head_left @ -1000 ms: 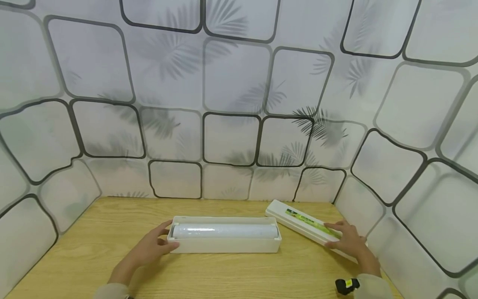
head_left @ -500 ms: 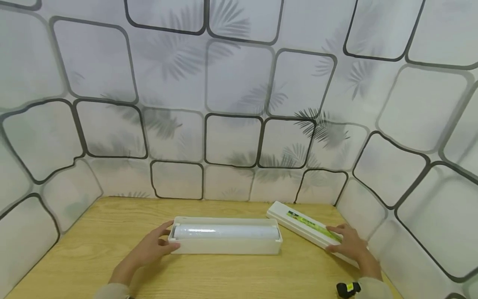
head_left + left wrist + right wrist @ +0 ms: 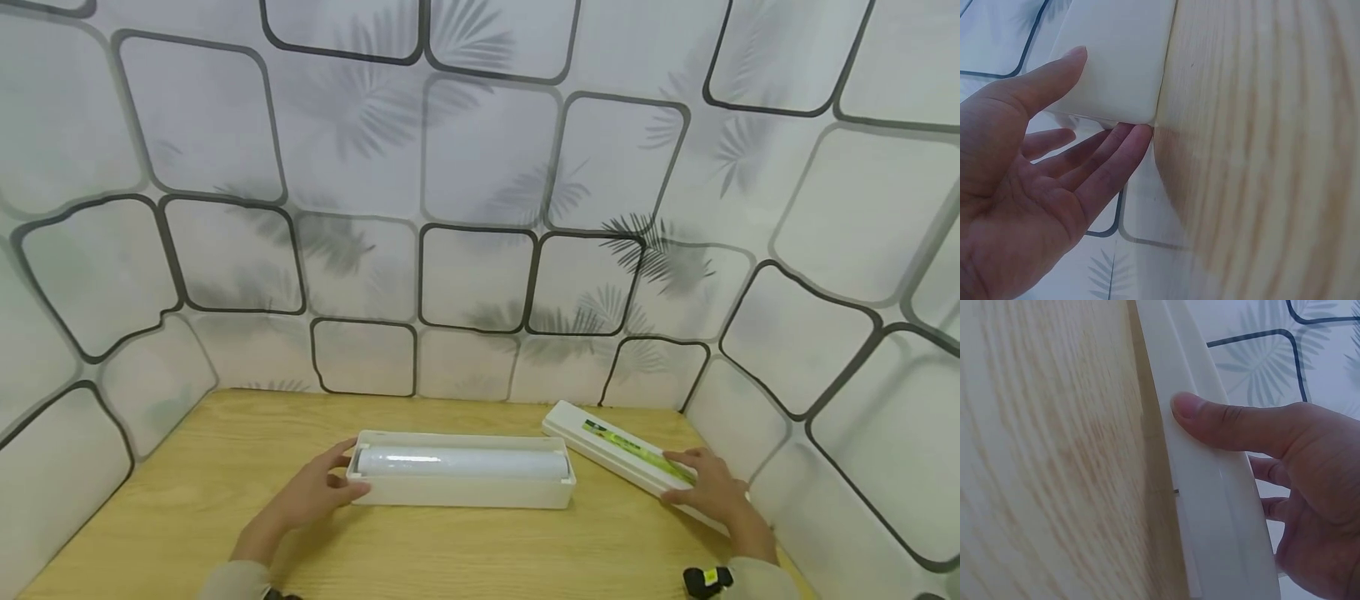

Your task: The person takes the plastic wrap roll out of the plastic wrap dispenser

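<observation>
White rectangular open-topped box (image 3: 465,492) holding a pale, glossy cylindrical roll (image 3: 461,462); left hand (image 3: 317,490), half-curled, grips its end; right hand (image 3: 708,485), half-curled, grips a long white green-labelled lid (image 3: 596,445).

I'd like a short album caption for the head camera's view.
Left hand holding one end of an open white box with a roll inside, right hand gripping a long white lid.

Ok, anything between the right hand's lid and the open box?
Nothing visible. The lid, held in the right hand, ends near the back right corner of the open box; the left hand is at the box's left end.
</observation>
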`<state>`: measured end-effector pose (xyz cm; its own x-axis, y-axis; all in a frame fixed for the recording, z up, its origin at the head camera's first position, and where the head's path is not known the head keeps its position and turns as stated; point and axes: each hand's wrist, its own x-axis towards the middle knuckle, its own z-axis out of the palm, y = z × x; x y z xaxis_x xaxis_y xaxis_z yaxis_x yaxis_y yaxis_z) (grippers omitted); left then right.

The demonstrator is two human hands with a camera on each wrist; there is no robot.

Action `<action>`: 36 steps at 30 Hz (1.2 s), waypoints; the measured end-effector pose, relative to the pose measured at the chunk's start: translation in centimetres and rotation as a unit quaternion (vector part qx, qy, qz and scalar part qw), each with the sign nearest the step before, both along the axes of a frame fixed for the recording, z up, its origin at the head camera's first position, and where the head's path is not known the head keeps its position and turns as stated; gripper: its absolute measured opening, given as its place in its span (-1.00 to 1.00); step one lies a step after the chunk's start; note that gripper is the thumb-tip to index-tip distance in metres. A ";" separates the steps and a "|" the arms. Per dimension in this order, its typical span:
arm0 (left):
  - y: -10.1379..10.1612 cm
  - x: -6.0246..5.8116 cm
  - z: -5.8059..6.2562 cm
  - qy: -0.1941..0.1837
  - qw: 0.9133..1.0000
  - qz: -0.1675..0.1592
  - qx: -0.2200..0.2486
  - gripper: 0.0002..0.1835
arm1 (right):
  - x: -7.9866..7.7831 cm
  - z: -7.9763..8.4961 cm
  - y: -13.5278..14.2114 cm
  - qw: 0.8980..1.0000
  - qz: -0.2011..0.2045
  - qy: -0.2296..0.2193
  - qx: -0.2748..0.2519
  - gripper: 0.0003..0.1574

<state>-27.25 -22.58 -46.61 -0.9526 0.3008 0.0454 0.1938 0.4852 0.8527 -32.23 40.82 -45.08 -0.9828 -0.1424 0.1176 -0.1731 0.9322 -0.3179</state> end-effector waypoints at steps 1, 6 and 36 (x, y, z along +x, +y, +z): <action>0.0 0.0 0.0 0.001 1.000 -0.001 -0.002 -0.03 | 0.0 0.0 0.0 1.000 -0.001 0.001 0.002 0.08; -0.1 0.0 0.1 0.000 1.000 -0.001 -0.002 -0.02 | -0.2 -0.5 0.0 0.999 0.013 0.030 0.007 0.03; 0.0 0.3 0.5 -0.016 1.000 0.016 -0.002 -0.01 | -0.2 -1.0 -1.0 0.997 0.036 0.066 -0.023 -0.12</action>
<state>-26.99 -22.54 -46.15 -0.9625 0.2708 0.0132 0.1506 0.4934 0.8566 -32.45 39.83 -46.08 -0.9458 -0.2029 0.2538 -0.2818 0.9010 -0.3299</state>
